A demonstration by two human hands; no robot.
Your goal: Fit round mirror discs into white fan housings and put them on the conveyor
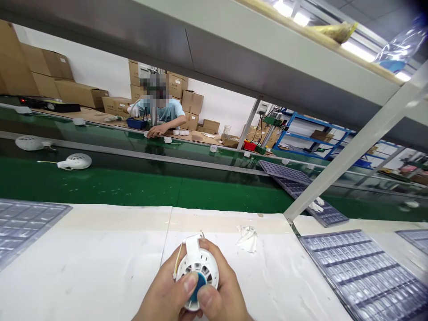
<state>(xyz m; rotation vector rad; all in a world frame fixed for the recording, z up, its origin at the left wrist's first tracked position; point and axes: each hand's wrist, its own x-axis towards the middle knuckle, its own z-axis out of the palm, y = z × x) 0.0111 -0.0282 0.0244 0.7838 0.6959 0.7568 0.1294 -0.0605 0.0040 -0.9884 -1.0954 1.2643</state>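
Note:
Between both hands, just above the white tabletop, is a small white handheld fan with a round vented housing. A blue disc covers the middle of its face, and both thumbs press on it. A thin yellowish-white wire runs down the housing's left side. My left hand wraps the left side of the fan, fingers closed. From the right, my right hand grips the housing, its fingers mostly hidden behind.
A crumpled white cloth lies on the table. Clear plastic trays are at right, another tray at left. Beyond runs a green conveyor carrying white fan parts. Across it a person works. A slanted post and overhead shelf border the space.

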